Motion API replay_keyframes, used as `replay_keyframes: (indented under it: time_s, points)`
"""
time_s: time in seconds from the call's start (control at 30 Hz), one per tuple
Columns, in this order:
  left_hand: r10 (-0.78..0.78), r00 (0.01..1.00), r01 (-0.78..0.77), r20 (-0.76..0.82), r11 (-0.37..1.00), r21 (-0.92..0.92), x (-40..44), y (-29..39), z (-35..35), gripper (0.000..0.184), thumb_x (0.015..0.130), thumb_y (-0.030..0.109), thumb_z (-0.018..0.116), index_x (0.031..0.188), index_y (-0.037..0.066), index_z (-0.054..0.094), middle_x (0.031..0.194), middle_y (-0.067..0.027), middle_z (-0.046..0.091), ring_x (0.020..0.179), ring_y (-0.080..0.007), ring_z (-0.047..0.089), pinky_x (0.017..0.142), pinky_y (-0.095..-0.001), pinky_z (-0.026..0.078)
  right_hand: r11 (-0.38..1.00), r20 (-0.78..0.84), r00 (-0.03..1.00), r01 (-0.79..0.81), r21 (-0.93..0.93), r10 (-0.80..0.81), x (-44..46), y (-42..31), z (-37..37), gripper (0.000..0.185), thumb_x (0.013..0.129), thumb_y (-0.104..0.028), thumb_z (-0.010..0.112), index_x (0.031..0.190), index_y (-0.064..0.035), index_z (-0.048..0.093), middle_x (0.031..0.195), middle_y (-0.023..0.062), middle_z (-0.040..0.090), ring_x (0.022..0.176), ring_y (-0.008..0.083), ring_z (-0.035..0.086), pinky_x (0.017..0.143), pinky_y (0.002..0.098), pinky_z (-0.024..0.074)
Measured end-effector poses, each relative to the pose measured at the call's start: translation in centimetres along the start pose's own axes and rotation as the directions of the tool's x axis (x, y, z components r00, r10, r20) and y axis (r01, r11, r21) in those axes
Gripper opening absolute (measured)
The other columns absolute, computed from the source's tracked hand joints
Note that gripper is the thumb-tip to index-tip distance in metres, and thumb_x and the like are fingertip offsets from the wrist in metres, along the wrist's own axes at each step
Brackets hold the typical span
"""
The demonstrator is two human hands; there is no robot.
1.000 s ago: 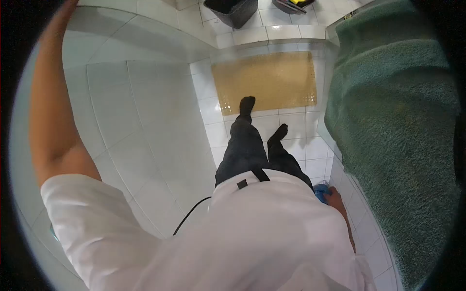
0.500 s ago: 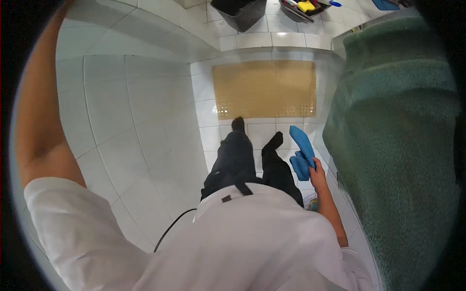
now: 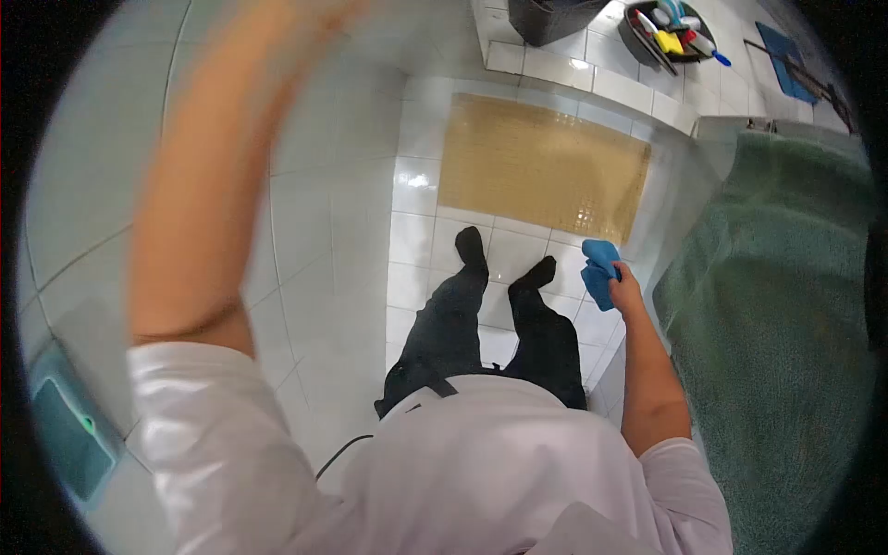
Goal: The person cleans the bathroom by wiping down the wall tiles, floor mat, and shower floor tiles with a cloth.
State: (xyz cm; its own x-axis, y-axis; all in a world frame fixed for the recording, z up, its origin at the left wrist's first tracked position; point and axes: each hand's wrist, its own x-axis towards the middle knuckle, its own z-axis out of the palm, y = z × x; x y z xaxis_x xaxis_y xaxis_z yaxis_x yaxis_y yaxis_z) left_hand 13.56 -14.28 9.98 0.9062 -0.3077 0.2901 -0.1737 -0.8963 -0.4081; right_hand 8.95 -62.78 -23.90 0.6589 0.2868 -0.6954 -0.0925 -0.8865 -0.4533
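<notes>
A crumpled blue cloth (image 3: 601, 270) hangs bunched in my right hand (image 3: 626, 290), whose fingers are closed round it. That hand is held out low on the right, above the white tiled floor. My left arm reaches up along the pale tiled wall (image 3: 305, 222) at the left. My left hand (image 3: 331, 13) is smeared by motion at the top edge, so its fingers and anything in them cannot be made out.
A tan mat (image 3: 546, 166) lies on the floor beyond my feet. Past a raised tiled ledge (image 3: 592, 81) stand a dark bin (image 3: 555, 20) and a black basin (image 3: 638, 46) of cleaning things. A green towel-like curtain (image 3: 786, 351) hangs at the right. A blue-green recessed dish (image 3: 79, 425) is in the left wall.
My view has turned, bringing more of the basin and the left wall's dish into sight. My left arm has swung inward from the far left. My right hand has moved forward with the cloth.
</notes>
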Motion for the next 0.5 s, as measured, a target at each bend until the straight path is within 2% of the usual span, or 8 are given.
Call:
replay_keyframes:
  time_s: [0.07,0.13,0.17,0.23,0.3,0.33,0.4,0.5]
  points:
    - [0.007,0.984,0.030,0.177,0.978,-0.206,-6.9,5.4,2.8,0.029,0.074,0.020,0.062,0.101,0.011,0.056,0.117,-0.0092,0.046,0.110,-0.0254,0.042,0.090,-0.0403,0.035,0.998,-0.024,0.999,0.045,-0.051,-0.046,1.7,-1.1,0.3,0.037,0.073,-0.009,0.048,0.109,-0.0116,0.050,0.097,0.0207,0.058,0.091,0.0349,0.056,0.079,0.0386,0.0433]
    - [-0.198,0.874,0.406,0.444,0.800,-0.441,-15.0,10.3,5.9,0.034,0.073,0.021,0.064,0.106,0.018,0.057,0.135,-0.0075,0.029,0.124,-0.0275,0.027,0.099,-0.0438,0.027,0.987,-0.062,0.990,0.121,-0.102,-0.127,3.9,-3.0,0.8,0.033,0.075,-0.013,0.051,0.108,-0.0122,0.051,0.096,0.0198,0.058,0.090,0.0350,0.056,0.078,0.0385,0.0435]
    - [-0.288,0.730,0.631,0.620,0.632,-0.449,-18.8,12.3,6.7,0.037,0.072,0.019,0.065,0.107,0.017,0.056,0.139,-0.0092,0.023,0.127,-0.0319,0.021,0.100,-0.0468,0.023,0.987,-0.065,0.990,0.119,-0.108,-0.127,4.7,-4.3,0.9,0.033,0.075,-0.013,0.051,0.108,-0.0122,0.051,0.096,0.0198,0.058,0.090,0.0350,0.056,0.078,0.0385,0.0435]
    - [-0.494,0.531,0.847,0.688,0.309,-0.431,-25.3,13.8,7.4,0.032,0.075,0.020,0.062,0.106,0.015,0.057,0.138,-0.0129,0.024,0.126,-0.0330,0.021,0.100,-0.0450,0.025,0.959,-0.090,0.994,0.037,-0.281,-0.065,7.1,-7.9,0.7,0.030,0.076,-0.015,0.053,0.106,-0.0113,0.053,0.094,0.0201,0.058,0.089,0.0349,0.056,0.078,0.0383,0.0437]
    - [-0.656,0.379,0.924,0.653,0.306,-0.229,-30.1,14.3,5.7,0.028,0.080,0.021,0.057,0.106,0.010,0.057,0.136,-0.0152,0.025,0.122,-0.0337,0.030,0.099,-0.0426,0.027,0.974,-0.164,0.965,0.182,-0.135,-0.203,11.6,-7.7,1.6,0.027,0.077,-0.011,0.052,0.103,-0.0093,0.054,0.094,0.0199,0.058,0.088,0.0347,0.056,0.076,0.0386,0.0439]
    - [-0.712,0.498,0.861,0.495,0.476,-0.183,-31.4,13.5,4.6,0.024,0.081,0.018,0.056,0.103,0.007,0.057,0.134,-0.0158,0.030,0.121,-0.0340,0.032,0.098,-0.0422,0.028,0.964,-0.231,0.937,0.247,-0.098,-0.263,14.5,-8.1,2.2,0.026,0.077,-0.010,0.051,0.103,-0.0088,0.055,0.091,0.0199,0.058,0.085,0.0318,0.057,0.075,0.0372,0.0440]
    - [-0.787,0.542,0.835,0.293,0.545,-0.081,-32.7,12.5,2.5,0.024,0.074,0.002,0.055,0.098,0.007,0.058,0.128,-0.0200,0.037,0.121,-0.0371,0.031,0.098,-0.0451,0.026,0.944,-0.288,0.899,0.321,-0.077,-0.329,19.2,-9.1,3.1,0.026,0.077,-0.009,0.050,0.102,-0.0083,0.056,0.088,0.0198,0.059,0.081,0.0290,0.058,0.073,0.0359,0.0441]
    - [-0.702,0.703,0.697,0.115,0.712,0.084,-35.1,11.7,0.2,0.018,0.076,0.003,0.056,0.093,0.007,0.060,0.125,-0.0195,0.040,0.122,-0.0350,0.030,0.100,-0.0474,0.023,0.929,-0.305,0.882,0.368,-0.027,-0.359,25.8,-11.2,3.5,0.025,0.075,-0.005,0.054,0.100,-0.0073,0.056,0.094,0.0171,0.058,0.087,0.0344,0.055,0.077,0.0376,0.0432]
